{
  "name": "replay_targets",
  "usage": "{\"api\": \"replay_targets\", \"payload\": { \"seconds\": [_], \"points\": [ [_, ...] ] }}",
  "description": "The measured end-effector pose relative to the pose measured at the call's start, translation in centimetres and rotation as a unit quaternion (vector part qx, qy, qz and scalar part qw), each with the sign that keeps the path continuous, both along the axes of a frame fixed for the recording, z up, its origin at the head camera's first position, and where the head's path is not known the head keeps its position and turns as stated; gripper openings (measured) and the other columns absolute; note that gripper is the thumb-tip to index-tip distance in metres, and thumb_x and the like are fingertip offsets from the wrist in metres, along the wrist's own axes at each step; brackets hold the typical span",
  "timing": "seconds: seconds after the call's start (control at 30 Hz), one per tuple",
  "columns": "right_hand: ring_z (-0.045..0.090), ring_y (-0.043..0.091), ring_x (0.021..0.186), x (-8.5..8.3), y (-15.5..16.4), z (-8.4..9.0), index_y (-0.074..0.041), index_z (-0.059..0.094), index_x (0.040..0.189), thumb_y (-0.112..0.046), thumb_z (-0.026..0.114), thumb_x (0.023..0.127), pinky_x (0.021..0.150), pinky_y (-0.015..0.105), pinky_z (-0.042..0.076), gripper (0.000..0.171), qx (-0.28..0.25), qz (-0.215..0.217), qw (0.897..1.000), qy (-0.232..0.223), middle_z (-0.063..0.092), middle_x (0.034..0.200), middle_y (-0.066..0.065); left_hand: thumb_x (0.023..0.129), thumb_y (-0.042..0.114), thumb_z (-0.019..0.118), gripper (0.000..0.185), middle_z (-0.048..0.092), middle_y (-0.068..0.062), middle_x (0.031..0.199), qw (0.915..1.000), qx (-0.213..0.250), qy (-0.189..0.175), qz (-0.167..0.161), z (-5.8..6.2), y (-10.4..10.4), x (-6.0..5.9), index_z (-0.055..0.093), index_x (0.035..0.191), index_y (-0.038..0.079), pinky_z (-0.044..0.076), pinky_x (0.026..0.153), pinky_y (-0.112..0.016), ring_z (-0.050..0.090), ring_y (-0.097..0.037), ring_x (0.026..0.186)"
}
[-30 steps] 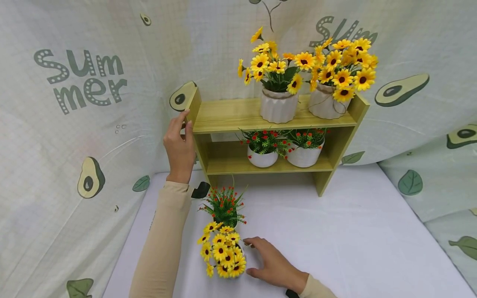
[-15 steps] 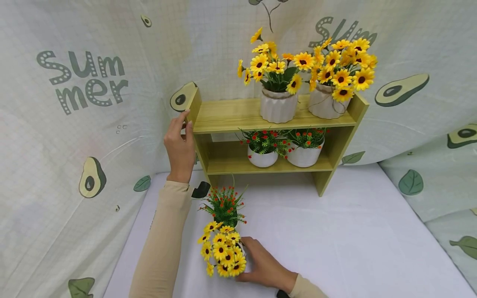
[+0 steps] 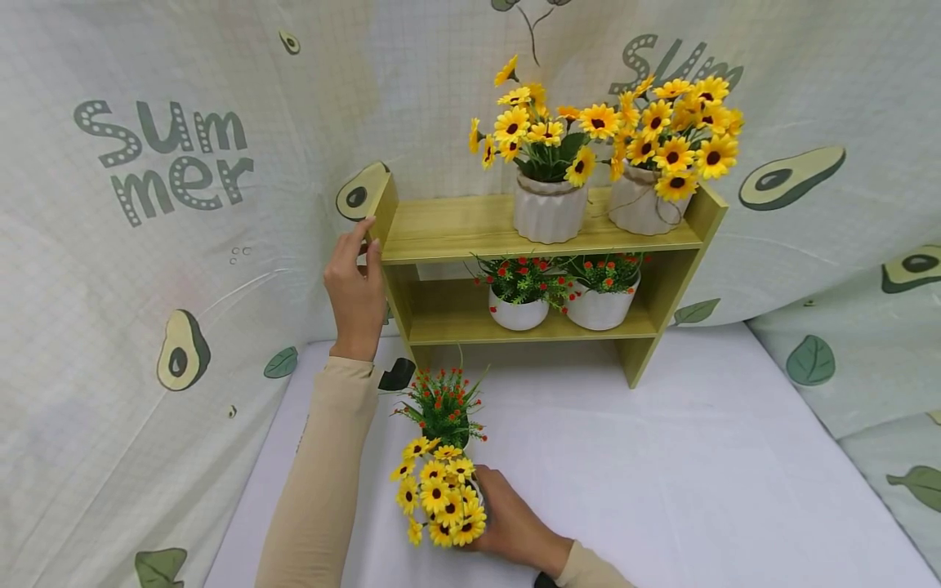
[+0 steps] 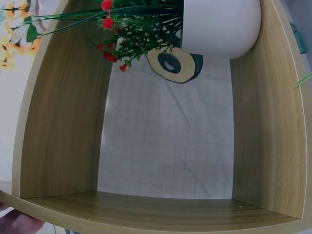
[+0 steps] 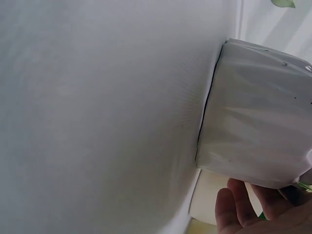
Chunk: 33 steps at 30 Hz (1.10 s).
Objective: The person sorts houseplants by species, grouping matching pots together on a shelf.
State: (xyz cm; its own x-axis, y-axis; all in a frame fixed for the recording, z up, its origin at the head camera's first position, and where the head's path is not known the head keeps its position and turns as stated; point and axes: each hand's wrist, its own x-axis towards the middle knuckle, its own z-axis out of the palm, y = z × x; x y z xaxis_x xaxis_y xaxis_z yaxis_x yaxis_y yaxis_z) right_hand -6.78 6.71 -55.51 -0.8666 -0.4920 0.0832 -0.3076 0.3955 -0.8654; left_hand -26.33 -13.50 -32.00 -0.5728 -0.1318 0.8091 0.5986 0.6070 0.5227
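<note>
My right hand (image 3: 510,518) holds a potted sunflower plant (image 3: 441,498) on the white table, fingers and thumb around the right side of its pot. In the right wrist view the pale ribbed flower pot (image 5: 258,112) shows large, its base at the white surface and my fingers (image 5: 239,204) along its side. Right behind it stands a red-flowered potted plant (image 3: 443,408). At the left end of a two-tier wooden shelf (image 3: 448,229), my left hand (image 3: 353,286) grips the upper side panel. Its fingertips (image 4: 22,224) show outside that panel in the left wrist view.
Two sunflower pots (image 3: 550,212) fill the right part of the top tier. Below them, two white pots with red flowers (image 3: 518,312) occupy the lower tier. A printed curtain (image 3: 220,269) hangs behind and beside the table (image 3: 662,474).
My right hand has moved left onto the sunflower pot and closed around it. The left hand has stayed on the shelf, and the plants have not moved.
</note>
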Motion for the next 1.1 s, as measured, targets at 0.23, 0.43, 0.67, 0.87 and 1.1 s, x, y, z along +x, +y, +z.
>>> {"api": "replay_targets", "payload": {
  "seconds": [0.23, 0.43, 0.67, 0.87, 1.1],
  "points": [
    [0.051, 0.015, 0.128, 0.0, 0.0, -0.3, -0.021, 0.047, 0.153, -0.038, 0.094, 0.08, 0.112, 0.045, 0.044, 0.088, -0.005, 0.001, 1.0, 0.007, 0.058, 0.141, -0.005, 0.109, 0.014, 0.06, 0.033, 0.071, -0.023, 0.119, 1.0, 0.0, 0.0, -0.001, 0.0, 0.0, 0.1, 0.067, 0.138, 0.0, 0.052, 0.076, -0.025, 0.071, -0.035, 0.105],
    [0.051, 0.014, 0.126, -0.2, 0.0, -0.2, -0.021, 0.048, 0.152, -0.037, 0.095, 0.078, 0.111, 0.043, 0.045, 0.089, -0.004, 0.0, 1.0, 0.007, 0.059, 0.139, -0.006, 0.109, 0.014, 0.06, 0.033, 0.071, -0.024, 0.119, 1.0, 0.003, -0.003, -0.002, 0.0, 0.0, 0.0, 0.067, 0.138, 0.0, 0.051, 0.077, -0.023, 0.071, -0.035, 0.105],
    [0.05, 0.014, 0.124, -0.3, 0.1, 0.0, -0.019, 0.05, 0.15, -0.036, 0.095, 0.079, 0.109, 0.042, 0.045, 0.086, -0.012, -0.001, 1.0, -0.001, 0.059, 0.138, -0.003, 0.109, 0.013, 0.06, 0.033, 0.071, -0.024, 0.119, 1.0, 0.003, -0.003, -0.001, 0.1, 0.0, 0.0, 0.067, 0.139, 0.0, 0.054, 0.077, -0.03, 0.071, -0.035, 0.106],
    [0.05, 0.02, 0.13, 0.2, 0.3, 0.0, -0.017, 0.05, 0.151, -0.036, 0.096, 0.078, 0.113, 0.048, 0.044, 0.089, -0.028, -0.022, 0.999, -0.035, 0.055, 0.143, 0.004, 0.109, 0.013, 0.06, 0.033, 0.07, -0.024, 0.119, 1.0, 0.001, -0.001, -0.002, 0.0, 0.0, 0.0, 0.067, 0.139, 0.0, 0.057, 0.077, -0.039, 0.07, -0.036, 0.106],
    [0.052, 0.019, 0.127, 1.4, 0.9, 0.1, -0.023, 0.054, 0.147, -0.043, 0.097, 0.074, 0.109, 0.049, 0.046, 0.087, -0.029, -0.041, 0.998, -0.027, 0.056, 0.139, 0.0, 0.109, 0.014, 0.06, 0.033, 0.07, -0.024, 0.119, 1.0, -0.001, 0.004, -0.003, 0.0, 0.0, 0.1, 0.067, 0.139, 0.0, 0.056, 0.076, -0.039, 0.071, -0.036, 0.105]
  ]
}}
